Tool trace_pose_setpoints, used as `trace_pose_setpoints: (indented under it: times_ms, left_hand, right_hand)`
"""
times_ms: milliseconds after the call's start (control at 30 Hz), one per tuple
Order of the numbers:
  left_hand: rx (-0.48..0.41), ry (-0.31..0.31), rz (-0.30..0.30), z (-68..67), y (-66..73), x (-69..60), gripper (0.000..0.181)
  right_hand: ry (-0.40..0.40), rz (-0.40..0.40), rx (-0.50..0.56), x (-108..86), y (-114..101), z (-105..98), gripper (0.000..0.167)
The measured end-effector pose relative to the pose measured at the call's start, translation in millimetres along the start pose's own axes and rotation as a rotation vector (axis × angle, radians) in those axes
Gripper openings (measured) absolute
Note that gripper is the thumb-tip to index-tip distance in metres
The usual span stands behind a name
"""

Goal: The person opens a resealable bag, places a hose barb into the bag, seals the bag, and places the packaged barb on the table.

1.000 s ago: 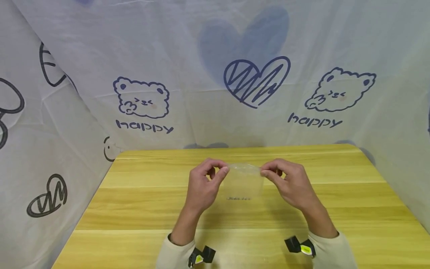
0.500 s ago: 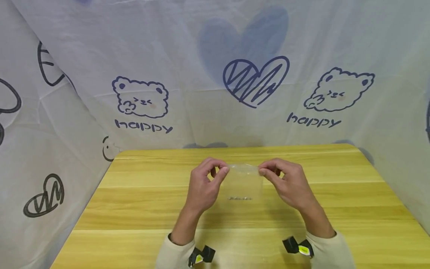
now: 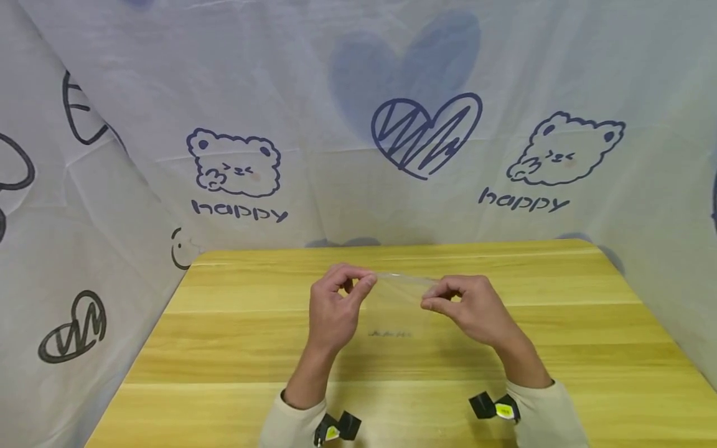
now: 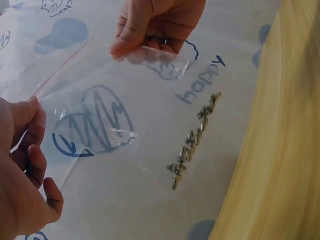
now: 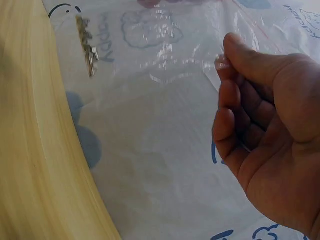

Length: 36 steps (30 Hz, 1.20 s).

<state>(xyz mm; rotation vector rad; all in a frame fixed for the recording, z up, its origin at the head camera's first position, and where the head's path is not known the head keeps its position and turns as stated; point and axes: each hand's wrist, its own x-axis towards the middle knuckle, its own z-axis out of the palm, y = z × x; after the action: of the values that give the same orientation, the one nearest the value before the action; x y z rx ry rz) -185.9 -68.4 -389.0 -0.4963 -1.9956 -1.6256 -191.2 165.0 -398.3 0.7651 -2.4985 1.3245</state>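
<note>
A clear zip-lock bag (image 3: 396, 306) hangs between my hands above the table. My left hand (image 3: 336, 311) pinches its top left corner between thumb and forefinger. My right hand (image 3: 476, 310) pinches the bag near its right side, slightly below the top edge. A thin red line (image 4: 63, 66) runs along the bag's mouth in the left wrist view. Several small brassy metal pieces (image 4: 191, 141), screw-like in shape, lie in a row at the bottom of the bag; their exact kind is hard to tell. In the right wrist view those metal pieces (image 5: 88, 47) look blurred.
The wooden table (image 3: 224, 348) spreads beneath both hands. Behind it hangs a white cloth (image 3: 336, 186) printed with hearts, bears and lettering, and more cloth closes off the left and right sides. Small black cameras (image 3: 340, 426) sit on both wrists.
My right hand has shifted slightly left and down, and its grip sits lower on the bag. The bag's top edge now slants and the bag has moved a little left.
</note>
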Motion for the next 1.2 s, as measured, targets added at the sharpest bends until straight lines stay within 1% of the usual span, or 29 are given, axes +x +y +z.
trace_pose_setpoints:
  times_ms: [67,133,233,300,367,467,567,700,767,867,1000,1067,1100,1200]
  left_hand:
    - [-0.019,-0.003,-0.021,0.4,0.5,-0.8,0.01]
    - [-0.031,-0.006,-0.029,0.8,0.8,-0.9,0.009]
    - [-0.039,-0.016,-0.017,1.6,2.3,-0.5,0.008]
    - [-0.036,-0.027,-0.011,1.4,3.7,0.2,0.008]
    - [-0.036,-0.036,-0.01,1.4,4.9,0.2,0.008]
    - [-0.039,-0.039,-0.023,1.2,5.7,-0.6,0.008]
    - [-0.04,-0.04,-0.024,1.3,5.1,-1.3,0.009]
    - [-0.032,-0.038,0.008,1.7,4.7,-0.8,0.009]
    - [-0.027,-0.037,0.023,3.0,4.8,-0.6,0.01]
    - [-0.026,-0.048,0.021,4.5,5.6,-1.4,0.009]
    - [-0.024,-0.061,0.007,5.3,6.5,-2.3,0.008]
    - [-0.018,-0.061,0.007,5.4,6.6,-2.2,0.008]
    - [-0.015,-0.062,0.006,5.3,7.1,-2.1,0.008]
    - [-0.004,-0.061,0.001,5.0,8.0,-1.8,0.009]
  right_hand:
    - [-0.012,0.015,0.039,-0.5,0.3,-0.3,0.001]
    - [-0.006,0.007,0.089,-0.7,-0.5,-0.3,0.004]
    - [0.027,-0.028,0.17,-1.4,-2.8,-1.1,0.008]
    - [0.054,-0.035,0.217,-1.6,-4.1,-2.1,0.009]
    - [0.067,-0.021,0.253,-2.0,-4.9,-3.2,0.007]
    - [0.073,0.031,0.286,-2.5,-6.4,-4.2,0.008]
    - [0.093,0.059,0.277,-2.6,-8.8,-4.5,0.011]
    - [0.121,0.068,0.216,-1.4,-11.1,-4.8,0.011]
    - [0.126,0.09,0.192,-1.2,-11.5,-6.0,0.011]
    - [0.125,0.136,0.209,-0.8,-13.0,-7.5,0.012]
    - [0.128,0.165,0.254,-1.4,-15.6,-9.6,0.016]
    - [0.12,0.147,0.254,-2.2,-16.2,-11.3,0.016]
    - [0.108,0.125,0.244,-2.7,-16.4,-12.4,0.014]
    - [0.07,0.029,0.221,-4.0,-15.7,-15.4,0.012]
